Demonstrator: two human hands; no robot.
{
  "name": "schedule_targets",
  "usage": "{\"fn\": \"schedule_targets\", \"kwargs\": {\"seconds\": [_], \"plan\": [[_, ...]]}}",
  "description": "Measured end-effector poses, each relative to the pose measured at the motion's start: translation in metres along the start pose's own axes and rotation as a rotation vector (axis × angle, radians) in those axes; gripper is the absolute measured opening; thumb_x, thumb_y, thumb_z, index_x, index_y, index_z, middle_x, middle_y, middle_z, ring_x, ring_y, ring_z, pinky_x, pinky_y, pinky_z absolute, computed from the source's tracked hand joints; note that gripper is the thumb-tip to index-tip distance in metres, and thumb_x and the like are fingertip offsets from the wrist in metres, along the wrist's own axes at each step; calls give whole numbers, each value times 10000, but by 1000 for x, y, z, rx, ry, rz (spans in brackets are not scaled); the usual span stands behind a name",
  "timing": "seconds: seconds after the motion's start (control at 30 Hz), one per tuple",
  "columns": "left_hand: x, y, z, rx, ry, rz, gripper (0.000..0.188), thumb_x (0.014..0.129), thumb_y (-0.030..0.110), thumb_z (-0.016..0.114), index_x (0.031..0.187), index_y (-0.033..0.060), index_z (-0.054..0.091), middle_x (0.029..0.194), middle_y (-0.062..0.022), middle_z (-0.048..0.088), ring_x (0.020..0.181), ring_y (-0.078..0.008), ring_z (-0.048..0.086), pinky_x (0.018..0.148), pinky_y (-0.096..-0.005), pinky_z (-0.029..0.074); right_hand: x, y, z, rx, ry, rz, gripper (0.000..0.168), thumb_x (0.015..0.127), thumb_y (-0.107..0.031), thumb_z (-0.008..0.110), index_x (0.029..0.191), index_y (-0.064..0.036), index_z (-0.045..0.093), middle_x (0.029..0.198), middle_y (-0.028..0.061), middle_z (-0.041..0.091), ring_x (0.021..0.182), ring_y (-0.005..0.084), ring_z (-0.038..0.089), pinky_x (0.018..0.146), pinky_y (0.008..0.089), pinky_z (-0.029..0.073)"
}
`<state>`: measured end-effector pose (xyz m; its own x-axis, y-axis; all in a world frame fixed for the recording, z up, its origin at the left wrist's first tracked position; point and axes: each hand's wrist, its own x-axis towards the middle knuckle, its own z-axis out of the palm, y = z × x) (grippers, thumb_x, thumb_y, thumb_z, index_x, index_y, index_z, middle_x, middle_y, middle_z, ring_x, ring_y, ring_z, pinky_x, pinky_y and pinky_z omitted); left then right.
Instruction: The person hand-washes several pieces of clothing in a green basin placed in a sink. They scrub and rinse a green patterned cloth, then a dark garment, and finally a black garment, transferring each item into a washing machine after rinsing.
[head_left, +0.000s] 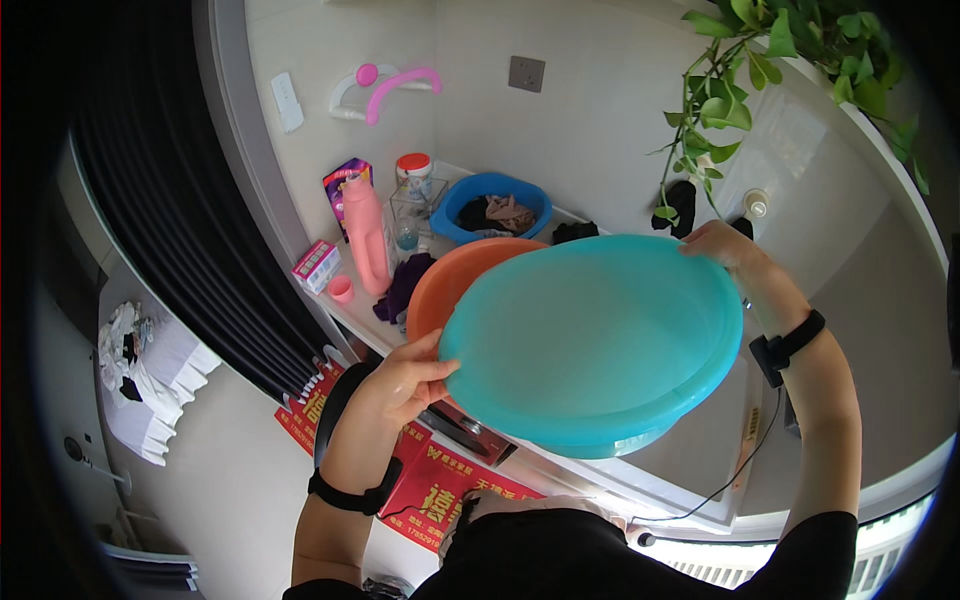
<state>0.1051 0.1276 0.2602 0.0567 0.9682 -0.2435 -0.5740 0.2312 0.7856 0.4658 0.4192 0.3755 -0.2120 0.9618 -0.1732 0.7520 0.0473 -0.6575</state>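
Note:
A turquoise plastic basin is held up by its rim between my two hands, tilted over the counter. My left hand grips the rim on its left side. At the upper right of the rim my right hand has hold of it. Partly hidden behind it sits an orange plastic basin. Further back is a blue plastic basin with dark and pinkish cloth inside. Dark purple cloth lies left of the orange basin.
A pink detergent bottle, a pink cap, a small box and a red-lidded tub stand on the counter's left part. A trailing plant hangs at upper right. A thin cable runs from my right wrist strap. Red mats cover the floor.

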Motion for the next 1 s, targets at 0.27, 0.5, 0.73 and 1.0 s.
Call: {"fn": "schedule_targets", "kwargs": {"seconds": [0.27,0.5,0.73,1.0], "plan": [[-3,-6,-11,10,2,19,472,916,-19,550,1380,-16,465,1227,-75,599,1122,-156,593,982,-292,485,12,-7,2,-155,-5,-120,320,756,-158,765,1022,9,703,934,123,693,869,212,659,747,372,538],[-4,-11,-7,-25,-1,16,425,930,4,559,1351,-16,509,1228,-71,609,1115,-135,588,989,-275,472,12,-7,-4,-261,8,-115,307,710,-246,802,939,-50,746,929,114,716,888,233,671,799,369,520],[-12,-14,-4,-46,-19,24,371,936,23,570,1300,-39,542,1198,-75,619,1081,-142,602,947,-260,494,4,-17,-8,-220,-41,-140,344,724,-257,799,1021,-88,756,989,94,724,905,229,683,804,366,533],[-9,-18,-8,-107,7,-4,342,929,13,581,1267,-37,555,1182,-98,628,1076,-168,618,950,-278,513,17,-18,-12,-374,-95,-197,366,753,-264,763,1096,-139,744,1085,89,708,961,251,679,832,388,547]]}}
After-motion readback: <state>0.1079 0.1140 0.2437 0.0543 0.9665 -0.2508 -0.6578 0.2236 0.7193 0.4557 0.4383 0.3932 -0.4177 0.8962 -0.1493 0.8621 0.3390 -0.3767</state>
